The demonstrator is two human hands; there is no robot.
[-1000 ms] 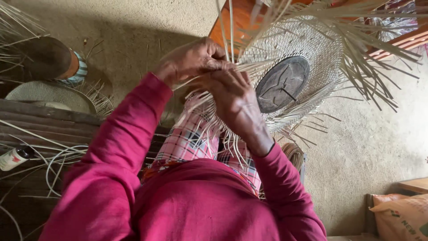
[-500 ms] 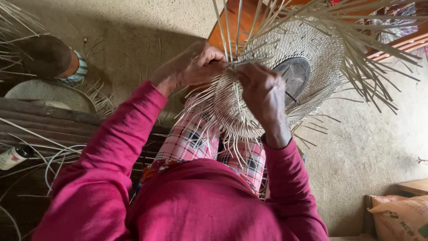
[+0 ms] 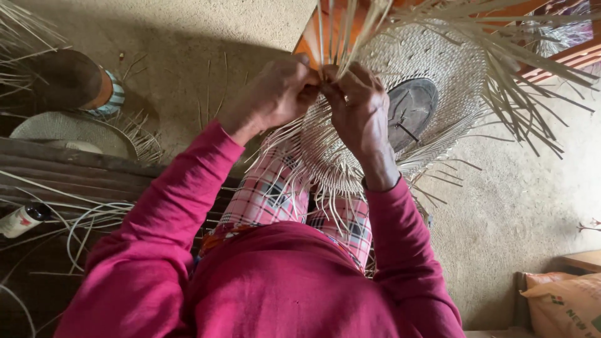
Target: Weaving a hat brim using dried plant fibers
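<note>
A half-woven straw hat rests on my lap, its brim ending in long loose straw strips that fan out to the right and upward. A dark round block fills its crown. My left hand and my right hand meet at the near edge of the brim, both pinching upright straw strips between the fingers. I wear magenta sleeves and a pink checked cloth over my knees.
Another woven hat lies at the left beside a dark round pot. Wooden boards, loose straw strands and a small bottle sit at lower left. An orange sack stands at lower right on the earthen floor.
My hands, apart on the brim half a second ago, have come together at its near edge. The right hand moved left and now pinches the upright strips beside the left.
</note>
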